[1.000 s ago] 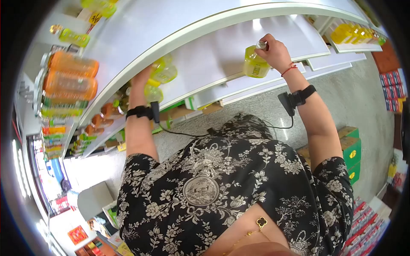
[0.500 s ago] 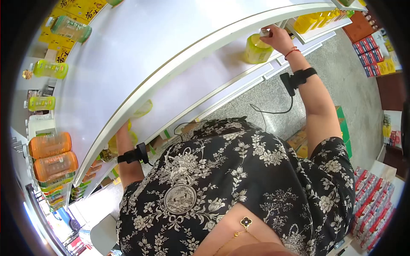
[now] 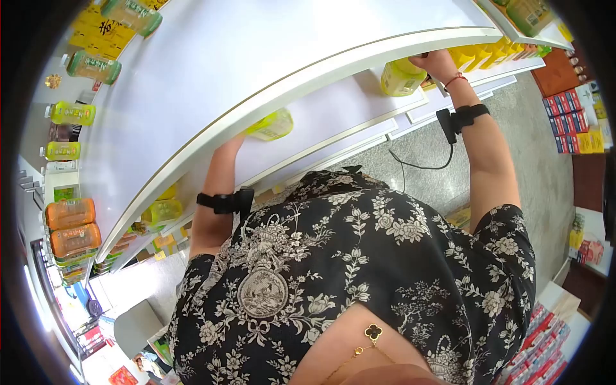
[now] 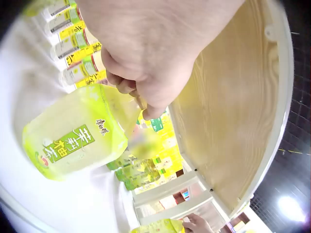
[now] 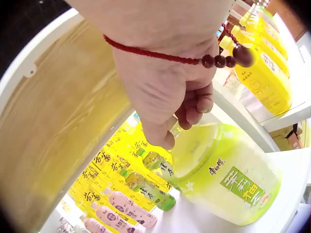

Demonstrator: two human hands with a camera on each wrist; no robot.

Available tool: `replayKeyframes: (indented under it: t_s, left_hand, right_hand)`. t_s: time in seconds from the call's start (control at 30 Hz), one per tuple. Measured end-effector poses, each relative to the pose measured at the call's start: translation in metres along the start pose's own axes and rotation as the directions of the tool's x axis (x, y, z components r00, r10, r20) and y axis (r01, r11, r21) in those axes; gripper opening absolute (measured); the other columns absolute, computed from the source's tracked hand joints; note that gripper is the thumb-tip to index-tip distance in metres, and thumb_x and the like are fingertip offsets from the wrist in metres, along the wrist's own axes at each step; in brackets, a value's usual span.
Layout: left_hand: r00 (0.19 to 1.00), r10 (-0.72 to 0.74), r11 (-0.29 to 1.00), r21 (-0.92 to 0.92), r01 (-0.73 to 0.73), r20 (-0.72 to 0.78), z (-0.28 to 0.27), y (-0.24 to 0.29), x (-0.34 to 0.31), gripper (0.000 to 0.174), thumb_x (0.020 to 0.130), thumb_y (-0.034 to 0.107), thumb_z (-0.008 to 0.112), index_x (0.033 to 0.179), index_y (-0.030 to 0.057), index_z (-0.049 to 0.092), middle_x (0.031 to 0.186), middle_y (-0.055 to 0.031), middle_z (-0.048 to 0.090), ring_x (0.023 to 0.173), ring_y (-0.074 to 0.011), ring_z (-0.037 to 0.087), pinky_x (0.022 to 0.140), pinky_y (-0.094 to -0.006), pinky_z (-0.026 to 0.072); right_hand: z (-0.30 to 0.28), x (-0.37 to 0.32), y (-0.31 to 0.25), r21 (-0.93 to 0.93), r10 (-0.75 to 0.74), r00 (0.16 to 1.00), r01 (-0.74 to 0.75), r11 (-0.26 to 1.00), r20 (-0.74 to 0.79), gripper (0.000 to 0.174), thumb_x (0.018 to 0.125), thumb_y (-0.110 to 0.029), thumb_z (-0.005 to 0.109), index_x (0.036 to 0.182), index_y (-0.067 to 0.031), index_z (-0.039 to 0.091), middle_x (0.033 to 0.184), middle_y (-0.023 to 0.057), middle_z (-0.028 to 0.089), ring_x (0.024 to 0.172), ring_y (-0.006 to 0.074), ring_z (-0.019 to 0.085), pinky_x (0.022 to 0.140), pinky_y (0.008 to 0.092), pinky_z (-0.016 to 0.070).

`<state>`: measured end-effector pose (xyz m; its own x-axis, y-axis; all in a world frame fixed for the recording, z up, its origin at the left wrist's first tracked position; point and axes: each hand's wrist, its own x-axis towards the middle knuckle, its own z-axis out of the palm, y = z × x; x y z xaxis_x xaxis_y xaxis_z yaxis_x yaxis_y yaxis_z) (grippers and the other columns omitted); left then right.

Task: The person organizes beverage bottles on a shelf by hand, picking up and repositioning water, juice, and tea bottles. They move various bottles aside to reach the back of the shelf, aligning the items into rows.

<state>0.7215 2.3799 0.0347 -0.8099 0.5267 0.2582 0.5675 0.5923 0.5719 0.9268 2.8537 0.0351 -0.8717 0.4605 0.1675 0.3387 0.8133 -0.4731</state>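
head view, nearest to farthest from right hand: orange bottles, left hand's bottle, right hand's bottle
1. Right-hand bottle, held by the right hand
2. Left-hand bottle, leftward, held by the left hand
3. Orange bottles, far left

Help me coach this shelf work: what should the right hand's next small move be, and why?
The right hand should probably settle its yellow-green bottle squarely on the shelf before letting go: it grips the bottle up by the neck, close to the shelf's end, and full contact under the base isn't clear.
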Motion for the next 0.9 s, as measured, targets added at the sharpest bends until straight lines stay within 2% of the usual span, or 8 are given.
replayKeyframes:
  t_s: [0.13, 0.23, 0.33, 0.43, 0.53, 0.67, 0.73, 0.9]
  left_hand:
    - [0.991, 0.116, 0.981, -0.152, -0.124, -0.060, 0.045, 0.056, 0.018, 0.036, 0.087, 0.021, 0.064, 0.117, 0.0025, 0.060, 0.114, -0.0148, 0.062, 0.106, -0.0269, 0.058, 0.092, -0.0353, 0.0441]
    - [0.992, 0.114, 0.963, -0.240, -0.123, -0.050, 0.069, 0.095, 0.034, 0.038, 0.084, 0.020, 0.068, 0.117, 0.0017, 0.059, 0.115, -0.0123, 0.062, 0.108, -0.0250, 0.057, 0.093, -0.0350, 0.0440]
    - [0.980, 0.196, 0.957, -0.210, -0.198, -0.030, 0.085, 0.137, 0.047, 0.038, 0.084, 0.020, 0.068, 0.117, 0.0022, 0.059, 0.115, -0.0125, 0.062, 0.107, -0.0242, 0.057, 0.092, -0.0344, 0.0446]
    - [0.983, 0.180, 0.939, -0.292, -0.180, -0.026, 0.104, 0.149, 0.052, 0.037, 0.083, 0.021, 0.068, 0.115, 0.0030, 0.060, 0.113, -0.0121, 0.063, 0.104, -0.0234, 0.059, 0.089, -0.0343, 0.0461]
    - [0.965, 0.254, 0.941, -0.213, -0.262, -0.062, 0.105, 0.170, 0.057, 0.034, 0.083, 0.022, 0.068, 0.111, 0.0038, 0.062, 0.109, -0.0110, 0.065, 0.100, -0.0232, 0.060, 0.086, -0.0348, 0.0474]
    - [0.968, 0.234, 0.945, -0.212, -0.248, -0.089, 0.115, 0.165, 0.056, 0.032, 0.083, 0.023, 0.066, 0.109, 0.0046, 0.064, 0.105, -0.0106, 0.066, 0.098, -0.0237, 0.062, 0.085, -0.0348, 0.0480]
    - [0.985, 0.170, 0.970, -0.174, -0.170, -0.017, 0.116, 0.170, 0.057, 0.031, 0.083, 0.023, 0.065, 0.108, 0.0053, 0.064, 0.105, -0.0108, 0.066, 0.098, -0.0244, 0.062, 0.085, -0.0346, 0.0479]
    - [0.992, 0.129, 0.972, -0.197, -0.129, -0.010, 0.121, 0.181, 0.053, 0.031, 0.082, 0.023, 0.065, 0.108, 0.0067, 0.064, 0.106, -0.0110, 0.066, 0.097, -0.0244, 0.062, 0.085, -0.0349, 0.0477]
  right_hand:
    - [-0.009, 0.010, 0.026, 0.075, -0.119, 0.993, 0.119, 0.990, -0.006, 0.042, 0.069, -0.030, 0.074, 0.092, 0.0034, 0.064, 0.081, 0.0167, 0.067, 0.075, 0.0298, 0.065, 0.071, 0.0366, 0.0518]
    - [-0.019, 0.010, 0.013, 0.146, -0.217, 0.976, 0.219, 0.965, -0.033, 0.041, 0.068, -0.026, 0.076, 0.095, 0.0019, 0.063, 0.079, 0.0145, 0.066, 0.072, 0.0275, 0.063, 0.069, 0.0363, 0.0512]
    - [-0.018, 0.015, 0.025, 0.142, -0.266, 0.962, 0.273, 0.952, -0.066, 0.040, 0.067, -0.021, 0.076, 0.099, -0.0003, 0.062, 0.078, 0.0127, 0.064, 0.070, 0.0255, 0.062, 0.067, 0.0360, 0.0507]
    - [-0.024, 0.009, 0.008, 0.264, -0.256, 0.966, 0.254, 0.930, -0.025, 0.040, 0.067, -0.017, 0.076, 0.100, -0.0009, 0.062, 0.079, 0.0125, 0.064, 0.070, 0.0244, 0.062, 0.067, 0.0349, 0.0507]
    - [-0.021, 0.014, 0.008, 0.263, -0.264, 0.964, 0.262, 0.929, -0.027, 0.040, 0.066, -0.015, 0.077, 0.100, -0.0010, 0.062, 0.078, 0.0122, 0.064, 0.070, 0.0236, 0.062, 0.066, 0.0338, 0.0505]
    - [-0.015, 0.010, -0.005, 0.245, -0.271, 0.963, 0.264, 0.933, -0.005, 0.040, 0.065, -0.014, 0.078, 0.100, -0.0008, 0.062, 0.078, 0.0121, 0.064, 0.070, 0.0234, 0.062, 0.066, 0.0335, 0.0505]
    - [-0.015, 0.009, -0.008, 0.270, -0.229, 0.973, 0.214, 0.939, 0.023, 0.039, 0.065, -0.014, 0.078, 0.098, -0.0002, 0.062, 0.077, 0.0122, 0.064, 0.069, 0.0238, 0.061, 0.066, 0.0342, 0.0508]
    - [-0.009, 0.011, 0.003, 0.220, -0.203, 0.979, 0.192, 0.956, 0.025, 0.038, 0.068, -0.022, 0.076, 0.095, 0.0014, 0.062, 0.078, 0.0141, 0.065, 0.072, 0.0273, 0.063, 0.068, 0.0360, 0.0511]
